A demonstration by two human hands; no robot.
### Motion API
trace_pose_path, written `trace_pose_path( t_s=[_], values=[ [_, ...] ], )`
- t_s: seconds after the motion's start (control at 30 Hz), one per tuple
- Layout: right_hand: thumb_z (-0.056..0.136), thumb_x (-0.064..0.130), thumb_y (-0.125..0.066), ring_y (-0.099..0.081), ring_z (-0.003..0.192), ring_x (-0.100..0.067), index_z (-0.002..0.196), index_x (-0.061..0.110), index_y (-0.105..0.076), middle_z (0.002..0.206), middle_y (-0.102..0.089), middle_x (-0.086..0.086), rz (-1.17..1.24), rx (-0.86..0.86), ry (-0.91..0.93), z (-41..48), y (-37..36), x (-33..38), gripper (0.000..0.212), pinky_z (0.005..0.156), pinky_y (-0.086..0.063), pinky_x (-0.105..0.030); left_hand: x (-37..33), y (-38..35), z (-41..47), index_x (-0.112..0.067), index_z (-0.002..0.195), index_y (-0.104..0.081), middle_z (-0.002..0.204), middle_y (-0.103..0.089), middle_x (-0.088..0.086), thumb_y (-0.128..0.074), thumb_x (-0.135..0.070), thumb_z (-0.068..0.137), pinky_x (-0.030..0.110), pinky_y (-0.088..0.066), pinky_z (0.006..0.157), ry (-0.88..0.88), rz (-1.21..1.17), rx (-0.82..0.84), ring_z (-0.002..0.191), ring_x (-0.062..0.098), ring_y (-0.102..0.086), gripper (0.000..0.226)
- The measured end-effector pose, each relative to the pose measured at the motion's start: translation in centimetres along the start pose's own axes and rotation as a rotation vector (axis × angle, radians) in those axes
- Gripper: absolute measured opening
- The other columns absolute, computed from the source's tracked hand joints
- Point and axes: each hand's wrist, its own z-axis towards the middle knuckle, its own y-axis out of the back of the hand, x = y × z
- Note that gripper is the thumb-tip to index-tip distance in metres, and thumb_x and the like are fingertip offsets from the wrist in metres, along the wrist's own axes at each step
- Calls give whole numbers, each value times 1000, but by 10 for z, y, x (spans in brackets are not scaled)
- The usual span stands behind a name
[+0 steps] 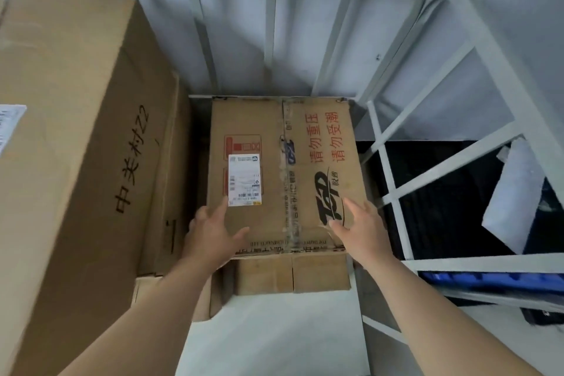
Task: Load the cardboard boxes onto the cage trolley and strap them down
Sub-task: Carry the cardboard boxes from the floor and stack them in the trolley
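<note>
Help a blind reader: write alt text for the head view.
A left hand and right hand, fingers open, reach onto a flat brown cardboard box with red print inside a white metal cage trolley. A taller brown cardboard box stands beside it.

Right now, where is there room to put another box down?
The pale floor in front of the printed box, between the tall box and the cage side, is bare. The back is crowded with boxes.

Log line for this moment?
loading | left hand open on brown red-printed cardboard box | right hand open on same box | box inside white metal cage trolley | taller brown carton at its left
</note>
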Motion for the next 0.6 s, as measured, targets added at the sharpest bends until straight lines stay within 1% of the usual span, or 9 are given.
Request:
trace_pose_path(
  t_s=[0.1,0.2,0.3,0.37,0.47,0.53,0.6],
  values=[
    [84,53,-62,-42,126,-33,143,35,-32,142,-32,-14,-31,33,-59,21,-18,-21,68,95,-45,-40,9,-20,20,-45,148,-4,155,-12,15,-63,-65,76,48,-35,108,69,-10,25,137,35,-27,95],
    [80,58,-63,-34,132,-38,145,41,-24,149,-21,-16,-56,70,-85,39,-33,-36,78,100,-41,-46,15,-34,35,-45,148,0,153,-14,16,-66,-63,74,49,-36,108,85,-52,35,135,37,-31,100],
    [74,59,-69,-25,136,-42,146,46,-16,152,-15,-18,-22,98,-128,52,-43,-45,90,104,-34,-54,17,-43,41,-47,147,4,151,-14,16,-71,-59,72,50,-36,107,105,-114,31,131,39,-35,106],
    [70,56,-75,-26,134,-42,146,46,-13,148,-19,-19,12,96,-135,57,-47,-50,98,104,-34,-56,16,-46,42,-49,146,6,148,-17,16,-74,-57,70,48,-38,106,106,-121,8,127,39,-40,111],
    [64,50,-82,-37,125,-36,146,47,-16,139,-28,-14,94,69,-155,58,-46,-51,105,101,-41,-52,11,-45,36,-50,145,4,142,-23,14,-76,-60,66,44,-42,102,107,-91,-41,120,35,-46,113],
    [62,49,-83,-44,117,-31,145,48,-19,135,-30,-12,128,37,-171,52,-40,-50,105,97,-45,-48,8,-43,27,-50,146,2,140,-25,12,-75,-62,64,43,-43,100,96,-87,-60,119,33,-45,113],
    [61,52,-82,-42,120,-31,145,46,-21,137,-30,-11,120,4,-169,41,-32,-47,104,99,-44,-49,7,-38,15,-48,146,0,141,-24,10,-74,-65,63,42,-43,100,93,-94,-79,121,32,-43,112]
  ],
)
